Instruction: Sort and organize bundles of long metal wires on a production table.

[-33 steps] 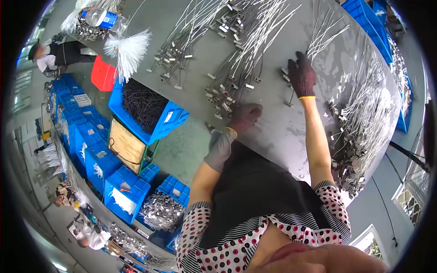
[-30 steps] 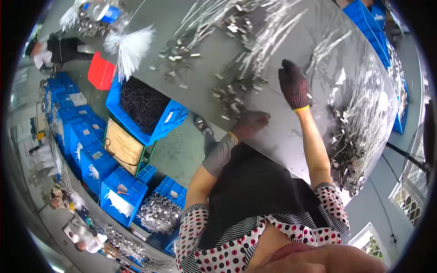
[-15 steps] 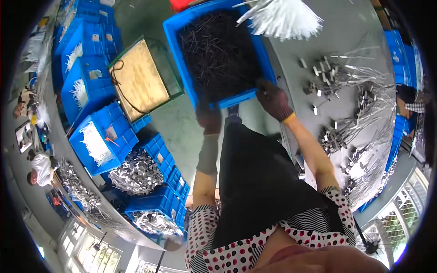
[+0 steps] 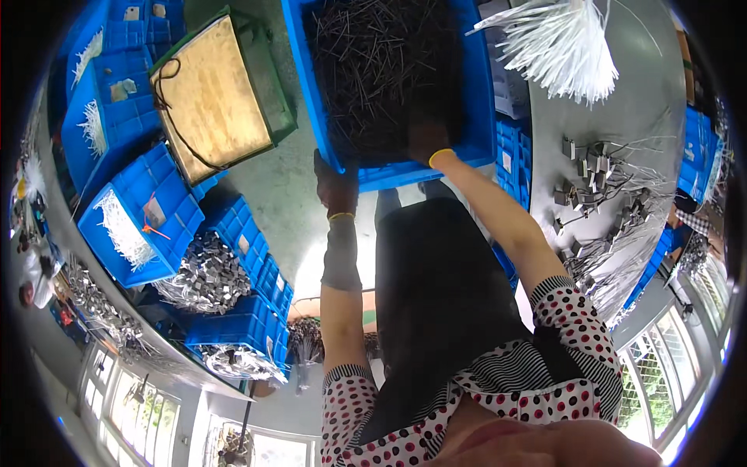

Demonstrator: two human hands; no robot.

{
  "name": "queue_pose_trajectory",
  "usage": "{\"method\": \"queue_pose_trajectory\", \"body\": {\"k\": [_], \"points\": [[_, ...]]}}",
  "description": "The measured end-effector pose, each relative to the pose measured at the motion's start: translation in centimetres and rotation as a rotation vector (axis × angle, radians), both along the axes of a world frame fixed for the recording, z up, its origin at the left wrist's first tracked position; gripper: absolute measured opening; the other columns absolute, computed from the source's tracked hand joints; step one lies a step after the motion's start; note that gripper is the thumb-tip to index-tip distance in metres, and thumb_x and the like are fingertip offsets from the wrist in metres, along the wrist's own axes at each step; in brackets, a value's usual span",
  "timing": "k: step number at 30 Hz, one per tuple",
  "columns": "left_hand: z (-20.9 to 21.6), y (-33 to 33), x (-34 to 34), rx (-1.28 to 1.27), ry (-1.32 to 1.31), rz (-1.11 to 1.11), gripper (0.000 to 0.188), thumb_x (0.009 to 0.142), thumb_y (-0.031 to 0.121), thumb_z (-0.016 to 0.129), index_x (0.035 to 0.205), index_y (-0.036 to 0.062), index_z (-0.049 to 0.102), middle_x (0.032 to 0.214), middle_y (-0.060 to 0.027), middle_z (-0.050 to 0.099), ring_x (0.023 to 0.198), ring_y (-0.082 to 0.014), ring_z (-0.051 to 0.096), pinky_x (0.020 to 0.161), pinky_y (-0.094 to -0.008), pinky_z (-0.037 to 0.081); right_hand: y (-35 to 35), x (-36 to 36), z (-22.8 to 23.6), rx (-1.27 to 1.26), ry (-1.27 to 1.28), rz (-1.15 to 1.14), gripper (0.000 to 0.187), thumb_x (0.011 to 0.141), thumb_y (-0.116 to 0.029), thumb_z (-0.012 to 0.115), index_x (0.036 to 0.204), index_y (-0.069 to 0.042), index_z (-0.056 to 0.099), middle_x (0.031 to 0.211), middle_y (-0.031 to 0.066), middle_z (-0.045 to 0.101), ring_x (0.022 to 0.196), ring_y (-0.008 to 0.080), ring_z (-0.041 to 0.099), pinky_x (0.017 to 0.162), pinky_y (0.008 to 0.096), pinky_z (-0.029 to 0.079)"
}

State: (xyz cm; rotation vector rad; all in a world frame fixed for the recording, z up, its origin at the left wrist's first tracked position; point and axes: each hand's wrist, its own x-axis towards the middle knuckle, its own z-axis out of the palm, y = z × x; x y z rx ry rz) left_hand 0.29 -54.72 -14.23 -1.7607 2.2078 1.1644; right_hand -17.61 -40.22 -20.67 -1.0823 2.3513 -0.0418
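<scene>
A blue plastic crate [image 4: 405, 176] lies in front of me, holding a heap of thin dark sticks or strips [image 4: 373, 74]. At its near left corner, my left hand [image 4: 336, 185] in a dark glove is closed on the crate's rim. My right hand [image 4: 430, 138], gloved too with a yellow cuff, reaches over the near wall into the crate at the heap's near right part. Its fingers are lost against the dark heap, so I cannot see whether they hold anything.
A wooden board [image 4: 218, 93] with a dark cord lies left of the crate. Farther left stand stacked blue crates [image 4: 167, 214] with white strips and metal-ended pieces. On the right, a grey table [image 4: 556, 124] carries a white strip bundle [image 4: 564, 54] and cables with metal connectors [image 4: 595, 183].
My right hand has gone from the crate's near right corner into the crate. My left hand stays at the near left corner. The view has shifted, and the crate appears higher.
</scene>
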Motion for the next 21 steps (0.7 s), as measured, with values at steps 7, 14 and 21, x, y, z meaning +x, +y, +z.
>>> {"method": "queue_pose_trajectory", "body": {"k": [7, 14, 21], "points": [[-0.8, 1.0, -0.4, -0.121, -0.028, -0.018, 0.098, 0.074, 0.049, 0.081, 0.147, 0.0005, 0.035, 0.140, -0.0256, 0.052, 0.127, -0.0401, 0.053, 0.102, -0.0456, 0.045, 2.6, -2.4, -6.4, -0.018, 0.049, -0.107, 0.073, 0.080, -0.018, 0.064, 0.148, -0.007, 0.040, 0.132, 0.0226, 0.058, 0.112, 0.0399, 0.063, 0.099, 0.0500, 0.047], [-1.1, -0.7, 2.8, -0.097, 0.051, -0.040, 0.087, 0.081, 0.041, 0.075, 0.148, 0.0038, 0.034, 0.142, -0.0237, 0.049, 0.125, -0.0432, 0.052, 0.104, -0.0485, 0.044, -0.3, -4.5, 4.5, 0.034, -0.155, -0.144, 0.045, 0.080, -0.033, 0.067, 0.121, -0.012, 0.066, 0.108, 0.0198, 0.069, 0.100, 0.0364, 0.067, 0.090, 0.0463, 0.052], [3.3, 2.4, -4.4, -0.684, 0.206, -0.247, 0.061, 0.080, 0.018, 0.072, 0.137, 0.0068, 0.052, 0.126, -0.0182, 0.061, 0.115, -0.0377, 0.058, 0.100, -0.0451, 0.046, 3.3, -9.9, 6.5, -0.198, -0.264, -0.481, 0.047, 0.080, -0.041, 0.069, 0.115, -0.009, 0.069, 0.112, 0.0222, 0.068, 0.105, 0.0407, 0.064, 0.094, 0.0443, 0.050]]}}
